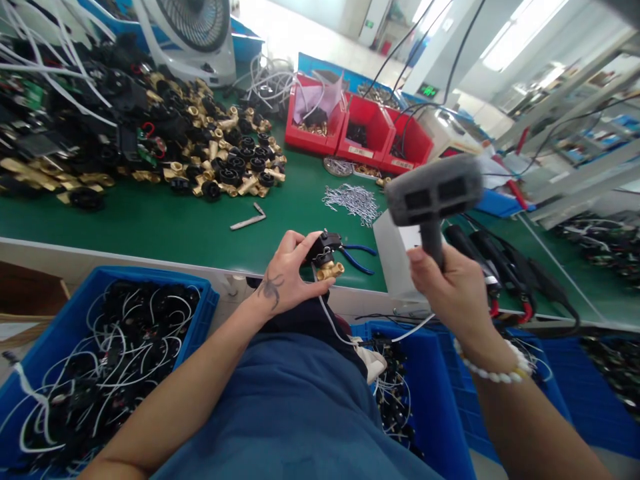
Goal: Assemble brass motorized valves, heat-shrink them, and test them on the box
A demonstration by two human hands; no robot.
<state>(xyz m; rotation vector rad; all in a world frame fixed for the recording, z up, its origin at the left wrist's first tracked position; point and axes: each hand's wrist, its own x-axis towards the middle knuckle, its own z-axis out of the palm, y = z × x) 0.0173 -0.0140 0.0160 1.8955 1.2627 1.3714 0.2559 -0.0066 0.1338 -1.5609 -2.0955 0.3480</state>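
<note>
My left hand [285, 275] is closed on a black valve body with a brass fitting [330, 270] at its lower end, held at the table's front edge. From it a white cable [327, 319] hangs over my lap. Raised to the right, my right hand [453, 287] grips the handle of a grey mallet [435, 190]; the mallet is slightly blurred and apart from the valve body. Blue-handled pliers [359, 259] lie just right of the valve body. A small bent metal key [249, 219] rests farther left on the green table.
Brass-and-black valve parts [230, 157] are heaped at the back left before a fan [193, 27]. Small metal pins [353, 201] lie below red bins [367, 127]. A white box [395, 257] stands by the mallet. Blue crates [207, 293] flank my lap.
</note>
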